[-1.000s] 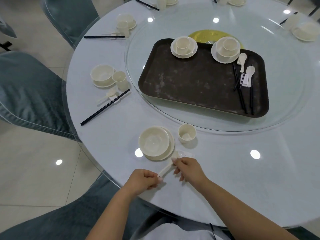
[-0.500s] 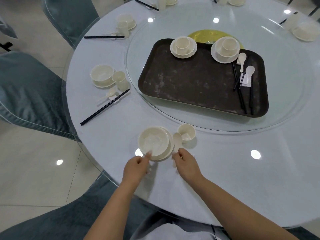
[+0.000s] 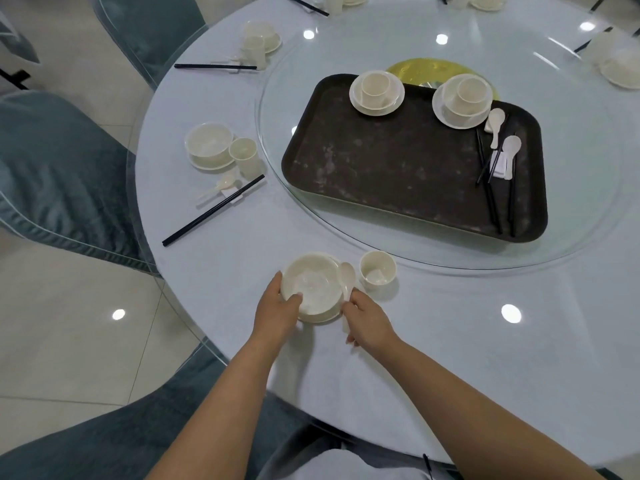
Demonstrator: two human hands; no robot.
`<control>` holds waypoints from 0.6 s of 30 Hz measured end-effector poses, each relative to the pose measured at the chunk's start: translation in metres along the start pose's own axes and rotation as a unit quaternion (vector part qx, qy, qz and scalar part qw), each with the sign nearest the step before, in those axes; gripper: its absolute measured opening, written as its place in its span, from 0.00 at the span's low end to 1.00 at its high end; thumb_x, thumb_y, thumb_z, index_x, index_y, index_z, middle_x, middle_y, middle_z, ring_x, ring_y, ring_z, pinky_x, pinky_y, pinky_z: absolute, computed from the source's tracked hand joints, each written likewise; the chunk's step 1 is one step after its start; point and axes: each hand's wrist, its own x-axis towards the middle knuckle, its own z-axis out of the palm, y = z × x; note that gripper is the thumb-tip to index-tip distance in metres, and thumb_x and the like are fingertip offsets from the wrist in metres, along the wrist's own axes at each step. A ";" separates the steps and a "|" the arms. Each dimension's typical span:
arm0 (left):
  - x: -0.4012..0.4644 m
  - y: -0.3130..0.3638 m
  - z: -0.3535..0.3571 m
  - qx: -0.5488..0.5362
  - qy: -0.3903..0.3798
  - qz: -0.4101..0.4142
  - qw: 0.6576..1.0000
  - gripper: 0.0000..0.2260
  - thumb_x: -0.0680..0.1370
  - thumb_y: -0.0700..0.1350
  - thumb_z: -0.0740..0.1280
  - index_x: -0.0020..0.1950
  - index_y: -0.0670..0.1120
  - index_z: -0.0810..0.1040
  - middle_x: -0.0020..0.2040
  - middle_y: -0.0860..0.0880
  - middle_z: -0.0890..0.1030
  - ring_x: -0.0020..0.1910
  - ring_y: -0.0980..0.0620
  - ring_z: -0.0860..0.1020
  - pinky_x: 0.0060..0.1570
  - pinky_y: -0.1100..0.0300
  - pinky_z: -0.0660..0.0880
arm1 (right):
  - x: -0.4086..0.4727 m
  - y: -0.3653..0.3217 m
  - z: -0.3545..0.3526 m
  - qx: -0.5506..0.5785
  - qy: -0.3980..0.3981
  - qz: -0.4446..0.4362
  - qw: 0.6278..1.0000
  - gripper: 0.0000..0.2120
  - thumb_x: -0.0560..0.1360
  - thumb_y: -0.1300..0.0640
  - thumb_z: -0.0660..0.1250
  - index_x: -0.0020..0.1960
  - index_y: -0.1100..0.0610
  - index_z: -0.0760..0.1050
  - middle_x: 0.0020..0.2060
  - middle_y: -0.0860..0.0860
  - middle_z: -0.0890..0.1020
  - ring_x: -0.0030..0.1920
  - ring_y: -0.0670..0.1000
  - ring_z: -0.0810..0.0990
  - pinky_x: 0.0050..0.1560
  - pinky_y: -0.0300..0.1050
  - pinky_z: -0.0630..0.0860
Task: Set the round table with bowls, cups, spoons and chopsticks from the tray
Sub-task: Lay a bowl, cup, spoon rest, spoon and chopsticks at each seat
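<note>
At the near edge of the round table a cream bowl sits on its saucer. My left hand grips the bowl's near-left rim, thumb over the edge. My right hand holds a white spoon by its handle; the spoon's head lies against the bowl's right side. A cream cup stands just right of the spoon. On the dark tray remain two bowl-and-cup stacks, two spoons and black chopsticks.
The tray rests on a glass turntable. A finished setting with bowl, cup, spoon and chopsticks lies to the left, and others ring the far edge. Grey-blue chairs stand around the table.
My left hand let go of the spoon's handle end and moved up to grip the bowl. My right hand carried the spoon up beside the bowl, turning its head away from me.
</note>
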 end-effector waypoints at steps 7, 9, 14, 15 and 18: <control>0.002 0.004 0.001 0.008 -0.009 -0.014 1.000 0.25 0.78 0.41 0.64 0.75 0.46 0.64 0.73 0.46 0.68 0.71 0.46 0.67 0.70 0.47 0.66 | 0.005 -0.001 0.000 0.033 -0.014 -0.004 0.999 0.07 0.80 0.54 0.57 0.46 0.54 0.72 0.35 0.51 0.75 0.27 0.52 0.77 0.27 0.39 0.72; 0.003 0.004 0.000 0.006 -0.005 -0.017 1.000 0.25 0.78 0.41 0.64 0.75 0.46 0.65 0.72 0.46 0.69 0.70 0.46 0.68 0.69 0.46 0.67 | 0.007 -0.003 0.002 0.035 -0.021 -0.005 0.999 0.07 0.80 0.54 0.57 0.47 0.53 0.72 0.36 0.51 0.76 0.27 0.52 0.77 0.27 0.39 0.72; 0.008 0.005 -0.006 0.004 0.010 -0.020 1.000 0.23 0.77 0.41 0.65 0.72 0.44 0.67 0.70 0.45 0.72 0.68 0.45 0.70 0.68 0.45 0.68 | 0.013 -0.008 0.005 0.034 -0.037 -0.011 0.999 0.08 0.81 0.54 0.57 0.51 0.56 0.73 0.39 0.53 0.76 0.28 0.54 0.76 0.26 0.40 0.72; 0.009 0.005 -0.008 0.002 0.013 -0.021 1.000 0.22 0.77 0.41 0.65 0.72 0.43 0.67 0.70 0.45 0.72 0.68 0.45 0.70 0.68 0.45 0.68 | 0.013 -0.009 0.005 0.030 -0.039 -0.016 0.999 0.07 0.81 0.54 0.57 0.49 0.54 0.73 0.39 0.52 0.76 0.29 0.54 0.76 0.26 0.39 0.71; 0.012 0.005 -0.010 -0.016 0.030 -0.026 0.999 0.25 0.77 0.41 0.65 0.74 0.43 0.65 0.74 0.47 0.68 0.72 0.47 0.67 0.71 0.47 0.65 | 0.010 -0.014 0.000 -0.003 -0.021 -0.051 0.998 0.10 0.81 0.54 0.58 0.42 0.51 0.70 0.38 0.50 0.75 0.29 0.52 0.75 0.26 0.38 0.71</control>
